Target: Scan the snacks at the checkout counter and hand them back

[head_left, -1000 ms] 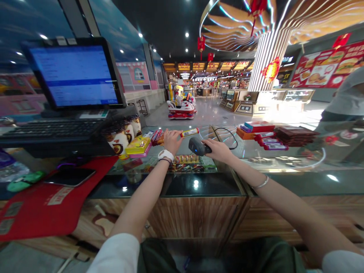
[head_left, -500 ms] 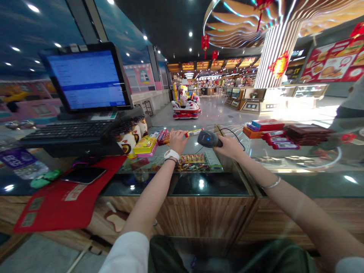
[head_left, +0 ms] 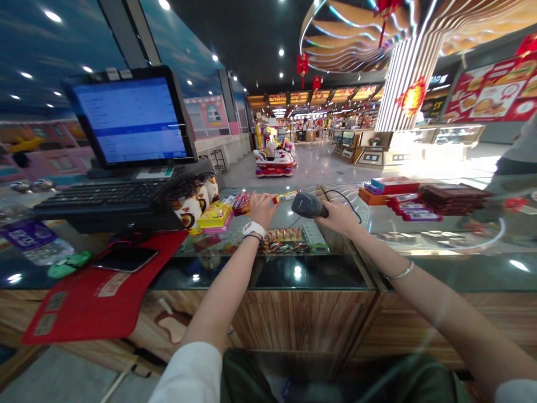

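Note:
My right hand point(head_left: 338, 218) is wrapped round the handle of a dark barcode scanner point(head_left: 308, 205), its head pointing left. My left hand point(head_left: 262, 208) grips a narrow yellow, white and red packet point(head_left: 287, 197) by its left end, so the packet sticks out toward the scanner head above the glass counter. The packet's exact kind does not show. Left of this hand lie red-wrapped snack bars point(head_left: 240, 202) and yellow and pink packs point(head_left: 216, 215). Under the glass, more packaged goods point(head_left: 283, 238) show below my left wrist.
To the left stand a monitor point(head_left: 132, 120), a keyboard point(head_left: 98, 193) and patterned cups point(head_left: 188, 210). A phone point(head_left: 126, 259) rests on a red mat point(head_left: 96, 302), near a bottle point(head_left: 36, 240). Stacked boxes point(head_left: 394, 184) and brown packs point(head_left: 455, 197) lie at right, with a person point(head_left: 514, 151) beyond.
The blue light on the scanner's head no longer shows. Both hands, the packet and the scanner are otherwise almost unmoved.

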Available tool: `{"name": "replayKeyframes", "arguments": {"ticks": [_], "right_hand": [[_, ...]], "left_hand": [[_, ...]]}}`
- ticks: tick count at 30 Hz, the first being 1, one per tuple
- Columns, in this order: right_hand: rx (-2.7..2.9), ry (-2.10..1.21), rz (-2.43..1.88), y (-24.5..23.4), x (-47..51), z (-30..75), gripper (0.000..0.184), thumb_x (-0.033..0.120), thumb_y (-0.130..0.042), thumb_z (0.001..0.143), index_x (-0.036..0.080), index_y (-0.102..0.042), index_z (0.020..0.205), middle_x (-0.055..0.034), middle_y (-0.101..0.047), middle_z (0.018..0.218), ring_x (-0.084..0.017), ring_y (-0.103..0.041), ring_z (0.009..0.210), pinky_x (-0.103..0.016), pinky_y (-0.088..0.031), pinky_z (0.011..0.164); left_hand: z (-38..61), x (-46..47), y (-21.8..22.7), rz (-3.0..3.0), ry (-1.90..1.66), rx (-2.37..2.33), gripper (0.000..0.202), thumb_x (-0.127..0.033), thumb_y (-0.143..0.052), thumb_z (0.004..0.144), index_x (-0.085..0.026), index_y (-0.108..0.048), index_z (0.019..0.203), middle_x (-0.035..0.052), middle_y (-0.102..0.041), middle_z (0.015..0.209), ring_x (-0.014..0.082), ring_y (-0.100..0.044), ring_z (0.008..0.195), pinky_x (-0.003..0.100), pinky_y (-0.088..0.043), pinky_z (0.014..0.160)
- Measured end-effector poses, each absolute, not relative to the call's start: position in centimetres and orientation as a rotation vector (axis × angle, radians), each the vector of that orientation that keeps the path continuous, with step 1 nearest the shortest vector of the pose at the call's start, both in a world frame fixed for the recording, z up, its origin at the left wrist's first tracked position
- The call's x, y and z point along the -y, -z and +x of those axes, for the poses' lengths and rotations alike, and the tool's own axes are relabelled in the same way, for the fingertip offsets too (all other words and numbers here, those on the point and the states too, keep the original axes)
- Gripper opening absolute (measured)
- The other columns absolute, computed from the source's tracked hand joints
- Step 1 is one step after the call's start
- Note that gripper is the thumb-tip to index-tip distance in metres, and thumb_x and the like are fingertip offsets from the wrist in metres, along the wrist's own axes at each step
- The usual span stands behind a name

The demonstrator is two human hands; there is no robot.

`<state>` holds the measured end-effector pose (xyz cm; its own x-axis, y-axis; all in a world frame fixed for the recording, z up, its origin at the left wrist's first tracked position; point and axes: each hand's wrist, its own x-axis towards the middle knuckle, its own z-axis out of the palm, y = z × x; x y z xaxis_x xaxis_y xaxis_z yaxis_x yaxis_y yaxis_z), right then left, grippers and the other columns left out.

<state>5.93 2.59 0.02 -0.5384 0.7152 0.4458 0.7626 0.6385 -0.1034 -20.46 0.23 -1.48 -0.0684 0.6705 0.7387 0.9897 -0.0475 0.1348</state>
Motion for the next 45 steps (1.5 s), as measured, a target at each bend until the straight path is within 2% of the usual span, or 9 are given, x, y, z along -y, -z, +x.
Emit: {"name": "replayKeyframes", "arguments": {"ticks": [3, 6, 11, 15, 29, 33, 36, 40, 45], "right_hand": [[2.419, 0.129, -1.157, 0.1, -2.8, 5.9, 0.033, 0.040, -0.058, 0.087, 0.018, -0.064, 0.110, -0.0122, -0.075, 0.100, -0.029, -0.070, 0.095, -0.031, -0.046, 0.074], [2.435, 0.072, -1.083, 0.6, -3.2, 5.8, 0.036, 0.038, -0.059, 0.086, 0.018, -0.059, 0.117, -0.0120, -0.074, 0.105, -0.030, -0.069, 0.097, -0.033, -0.047, 0.076], [2.496, -0.083, -0.784, 2.2, -4.6, 5.6, 0.045, 0.026, -0.055, 0.084, 0.014, -0.050, 0.127, -0.0154, -0.065, 0.123, -0.029, -0.063, 0.112, -0.039, -0.048, 0.094], [2.563, -0.148, -0.686, 3.5, -5.8, 5.4, 0.046, 0.023, -0.056, 0.083, 0.012, -0.051, 0.127, -0.0175, -0.063, 0.123, -0.029, -0.059, 0.117, -0.043, -0.044, 0.102], [2.699, -0.111, -0.640, 5.2, -6.6, 4.7, 0.051, 0.022, -0.060, 0.087, 0.008, -0.050, 0.135, -0.0169, -0.062, 0.116, -0.028, -0.062, 0.111, -0.042, -0.046, 0.099], [2.692, -0.120, -0.640, 5.3, -6.6, 4.4, 0.053, 0.022, -0.063, 0.085, 0.010, -0.052, 0.135, -0.0152, -0.063, 0.114, -0.027, -0.063, 0.108, -0.042, -0.048, 0.098], [2.609, -0.161, -0.622, 4.6, -6.5, 4.7, 0.053, 0.024, -0.066, 0.083, 0.016, -0.054, 0.134, -0.0123, -0.061, 0.116, -0.026, -0.062, 0.110, -0.042, -0.048, 0.099], [2.336, -0.179, -0.658, 3.0, -5.9, 6.6, 0.043, 0.025, -0.058, 0.087, 0.021, -0.055, 0.129, -0.0120, -0.055, 0.127, -0.026, -0.055, 0.123, -0.045, -0.044, 0.108], [2.192, -0.179, -0.669, 1.7, -4.6, 10.2, 0.044, 0.024, -0.054, 0.086, 0.021, -0.053, 0.130, -0.0153, -0.045, 0.145, -0.028, -0.043, 0.138, -0.049, -0.036, 0.115]], "left_hand": [[-20.4, -0.1, 1.4, -1.765, 0.931, 1.777, 0.023, -0.023, -0.067, 0.087, -0.027, -0.070, 0.109, 0.0041, -0.072, 0.102, 0.0249, -0.063, 0.106, 0.051, -0.029, 0.119], [-20.3, 0.0, 1.3, -1.767, 0.944, 1.782, 0.023, -0.024, -0.066, 0.087, -0.026, -0.070, 0.110, 0.0047, -0.072, 0.102, 0.0255, -0.063, 0.106, 0.052, -0.029, 0.119], [-20.2, 0.0, 1.2, -1.761, 0.967, 1.797, 0.024, -0.025, -0.066, 0.087, -0.028, -0.070, 0.111, 0.0040, -0.071, 0.103, 0.0255, -0.063, 0.107, 0.052, -0.028, 0.119], [-20.1, 0.1, 1.2, -1.760, 0.972, 1.802, 0.025, -0.026, -0.065, 0.088, -0.027, -0.070, 0.113, 0.0049, -0.071, 0.106, 0.0258, -0.063, 0.109, 0.052, -0.027, 0.119], [-19.7, 0.1, 1.0, -1.764, 0.998, 1.768, 0.026, -0.025, -0.065, 0.088, -0.027, -0.070, 0.113, 0.0040, -0.072, 0.105, 0.0239, -0.064, 0.107, 0.051, -0.027, 0.120], [-19.1, 0.2, 0.9, -1.778, 1.018, 1.744, 0.027, -0.026, -0.067, 0.088, -0.028, -0.069, 0.115, 0.0035, -0.072, 0.105, 0.0236, -0.064, 0.107, 0.051, -0.026, 0.121], [-18.4, 0.3, 0.8, -1.798, 1.028, 1.714, 0.028, -0.028, -0.068, 0.087, -0.029, -0.069, 0.115, 0.0032, -0.072, 0.106, 0.0236, -0.063, 0.107, 0.051, -0.026, 0.121], [-17.4, 0.3, 0.4, -1.821, 1.042, 1.674, 0.027, -0.027, -0.067, 0.088, -0.029, -0.069, 0.115, 0.0032, -0.072, 0.106, 0.0228, -0.064, 0.106, 0.050, -0.025, 0.121], [-14.5, 0.5, -0.4, -1.896, 1.060, 1.618, 0.026, -0.027, -0.067, 0.089, -0.030, -0.069, 0.115, 0.0021, -0.071, 0.112, 0.0218, -0.062, 0.110, 0.050, -0.024, 0.122]]}}
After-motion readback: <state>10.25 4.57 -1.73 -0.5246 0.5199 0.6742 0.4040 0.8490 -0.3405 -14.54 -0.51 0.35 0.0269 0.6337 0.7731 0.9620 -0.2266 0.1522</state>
